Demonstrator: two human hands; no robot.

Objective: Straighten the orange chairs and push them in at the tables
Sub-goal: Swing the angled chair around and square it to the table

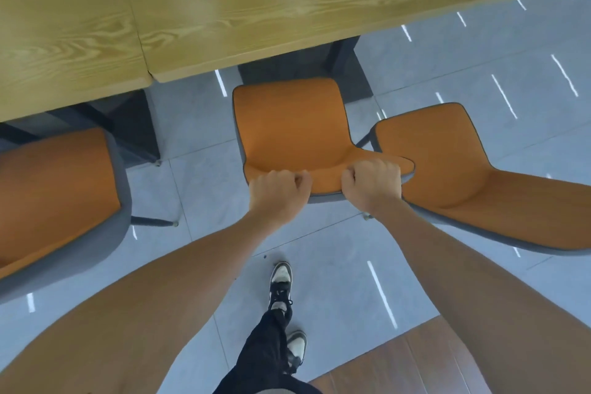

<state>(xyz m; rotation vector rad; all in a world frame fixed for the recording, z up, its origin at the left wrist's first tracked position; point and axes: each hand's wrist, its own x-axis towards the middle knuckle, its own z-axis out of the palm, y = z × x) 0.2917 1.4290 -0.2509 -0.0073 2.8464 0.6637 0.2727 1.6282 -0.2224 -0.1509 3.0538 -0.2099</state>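
Both grips clenched on middle chair's backrest top: left hand (279, 190), right hand (372, 184).
Orange padded grey-shelled chair (294, 128) faces wood-grain desk (256, 9), seat front near its edge; similar orange chairs flank it, right one (463, 163) touching, angled.

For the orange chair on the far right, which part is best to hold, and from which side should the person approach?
Probably the top edge of the backrest of the right chair, approached from behind. The seat points toward the table, so the back faces the person. Both hands, left hand and right hand, grip the middle chair this way.
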